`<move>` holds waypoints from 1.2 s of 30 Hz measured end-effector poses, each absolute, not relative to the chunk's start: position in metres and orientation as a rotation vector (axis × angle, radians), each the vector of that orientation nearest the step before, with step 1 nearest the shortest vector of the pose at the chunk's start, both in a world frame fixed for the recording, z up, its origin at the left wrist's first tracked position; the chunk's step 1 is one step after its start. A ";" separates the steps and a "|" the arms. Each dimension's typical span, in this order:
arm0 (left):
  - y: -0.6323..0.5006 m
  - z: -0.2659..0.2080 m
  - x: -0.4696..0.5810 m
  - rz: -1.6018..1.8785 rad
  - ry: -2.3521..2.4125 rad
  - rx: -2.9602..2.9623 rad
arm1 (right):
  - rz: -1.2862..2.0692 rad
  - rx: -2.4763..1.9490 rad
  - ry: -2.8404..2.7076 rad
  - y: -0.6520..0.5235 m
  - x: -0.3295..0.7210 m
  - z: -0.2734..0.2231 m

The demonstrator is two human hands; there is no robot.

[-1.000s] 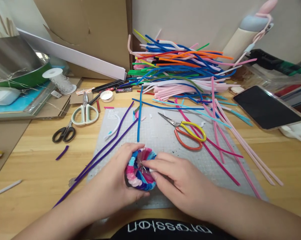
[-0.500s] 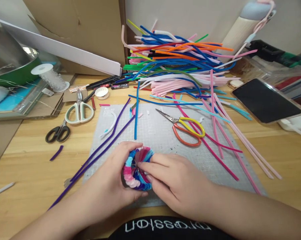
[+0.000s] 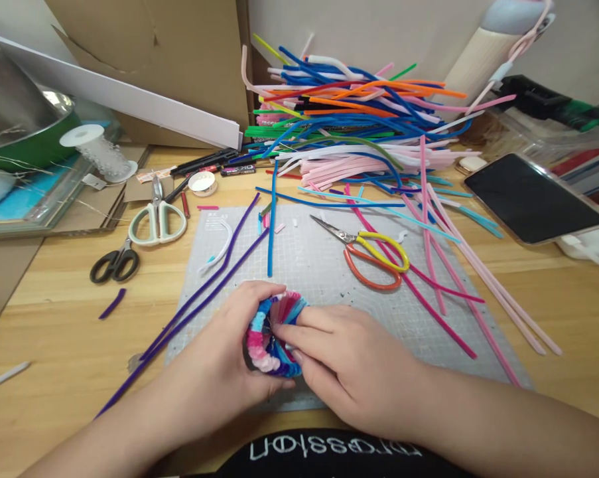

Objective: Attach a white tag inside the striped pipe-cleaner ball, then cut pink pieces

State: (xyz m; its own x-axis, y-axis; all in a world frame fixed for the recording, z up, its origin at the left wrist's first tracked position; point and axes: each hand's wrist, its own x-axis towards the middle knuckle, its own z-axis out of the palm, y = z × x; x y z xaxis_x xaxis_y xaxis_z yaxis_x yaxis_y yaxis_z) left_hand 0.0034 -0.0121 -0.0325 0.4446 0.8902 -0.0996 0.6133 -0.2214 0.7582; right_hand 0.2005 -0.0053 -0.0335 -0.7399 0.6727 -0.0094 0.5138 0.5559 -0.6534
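Between my hands is a round, hollow pipe-cleaner piece [image 3: 256,340], its fuzzy rim banded in pink, white, light blue, blue and purple. My left hand [image 3: 224,338] wraps its left side, thumb below and fingers above. From the right, my right hand [image 3: 349,358] grips the rim, with its index finger reaching into the opening. The fingertips inside and the underside of the piece are partly hidden. Beneath lies a grey cutting mat [image 3: 219,239]. Two purple pipe cleaners [image 3: 199,302] run past my left wrist.
Scissors with yellow and orange handles [image 3: 379,259] lie on the mat, beside pink pipe cleaners [image 3: 443,322]. White-handled scissors [image 3: 157,222] and black scissors [image 3: 115,265] are on the left. A heap of colourful pipe cleaners [image 3: 349,126] stands behind, a phone [image 3: 535,199] at right.
Almost nothing differs. My left hand and the fuzzy piece have barely shifted, and my right index finger stays inside the opening. The view has moved very slightly.
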 end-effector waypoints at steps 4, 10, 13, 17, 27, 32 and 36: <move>-0.011 -0.034 0.004 0.477 1.262 1.932 | 0.925 -0.959 -2.578 -0.005 0.200 -0.034; -0.009 -0.035 0.004 0.500 1.260 1.916 | 0.867 -0.950 -2.457 -0.006 0.203 -0.033; -0.009 -0.033 0.005 0.578 1.262 1.913 | 0.822 -1.015 -2.080 -0.005 0.207 -0.036; -0.009 -0.032 0.007 0.669 1.288 1.896 | 1.309 -1.227 -1.394 0.002 0.204 -0.044; -0.013 -0.032 0.002 0.605 1.181 1.509 | 2.176 -0.951 -0.746 0.003 0.188 -0.047; -0.006 -0.032 0.008 0.614 1.236 1.174 | 2.141 -0.911 -0.853 -0.001 0.191 -0.056; -0.007 -0.034 0.013 0.513 1.281 1.104 | 2.051 -1.000 -1.071 -0.006 0.192 -0.057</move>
